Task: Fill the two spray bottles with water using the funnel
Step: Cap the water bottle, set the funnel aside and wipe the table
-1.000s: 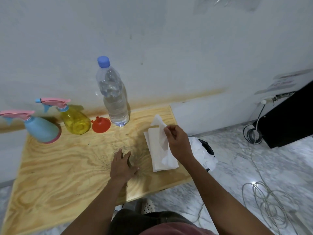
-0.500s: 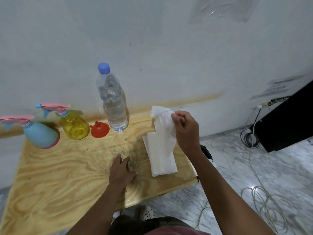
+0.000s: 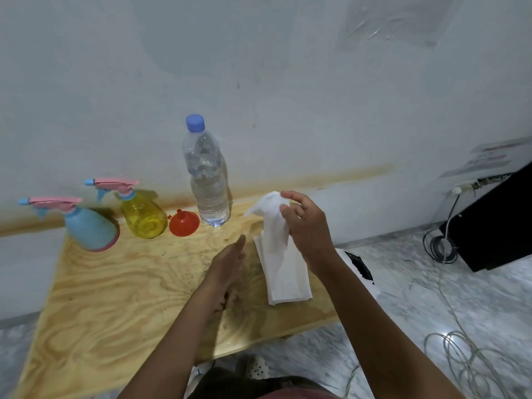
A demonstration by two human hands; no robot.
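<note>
the right hand (image 3: 308, 226) pinches one white paper tissue (image 3: 273, 223) with the thumb and first fingers, above the stack of folded white tissues (image 3: 288, 280) on the light plywood table (image 3: 100, 298). the left hand (image 3: 227, 263) is low over the table, fingers straight and together, holding nothing. by the wall stand, from left, the blue spray bottle (image 3: 89, 228), the yellow transparent spray bottle (image 3: 144, 218), the small red plastic funnel (image 3: 184, 223) and the clear water bottle with blue cap (image 3: 208, 182), both pink trigger heads on.
</note>
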